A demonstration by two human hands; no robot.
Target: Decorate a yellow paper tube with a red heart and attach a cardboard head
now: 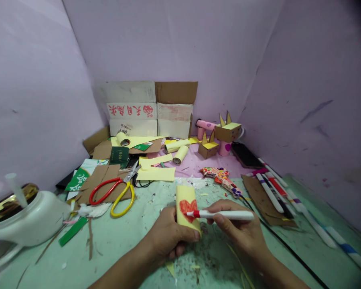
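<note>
My left hand point(173, 233) is wrapped round the lower part of a yellow paper-covered tube point(185, 193), its thumb across the front. A red heart fills much of the tube's facing side. Between the fingers of my right hand point(240, 230) lies a white marker point(228, 215) with a red collar, held nearly level. Its tip meets the heart, or hovers just over it; I cannot tell which. Beyond the tube rests a floral-patterned glue gun point(219, 176) with a black cord. Scissors point(123, 186) with one red and one yellow handle lie open to the left.
A white teapot-like vessel point(33, 218) stands at the left. Several markers point(270, 192) lie at the right beside a cardboard piece point(258, 200) and a phone point(246, 154). Yellow tubes point(180, 154), cardboard box figures point(208, 148) and a flattened carton point(132, 112) are at the back.
</note>
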